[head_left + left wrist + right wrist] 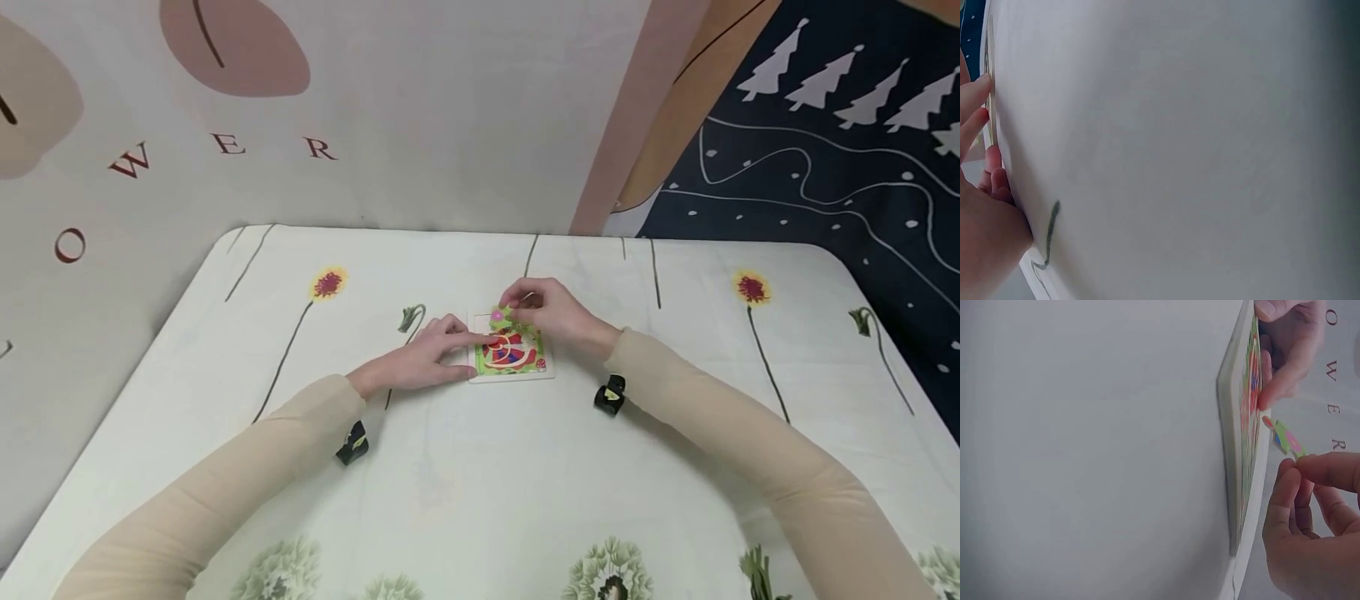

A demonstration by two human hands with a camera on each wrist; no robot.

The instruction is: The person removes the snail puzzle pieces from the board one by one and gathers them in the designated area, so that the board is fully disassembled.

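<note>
A small square jigsaw puzzle board (517,378) with a white rim and a red, green and blue picture lies flat on the table. My right hand (557,315) pinches a green puzzle piece (1289,439) with a pink spot between thumb and fingers. In the right wrist view the piece is tilted, held up off the board's face. The left hand (423,357) rests at the board's left side, its straight index finger touching the picture and its thumb at the lower left edge. Only part of that hand (988,231) shows at the left of its wrist view.
The table (465,467) wears a white cloth printed with flowers and stems. Behind it hangs a pale curtain (450,125) with letters, and a dark blue cloth (810,167) with white trees is at the right. A black strap device (611,395) sits at the right wrist.
</note>
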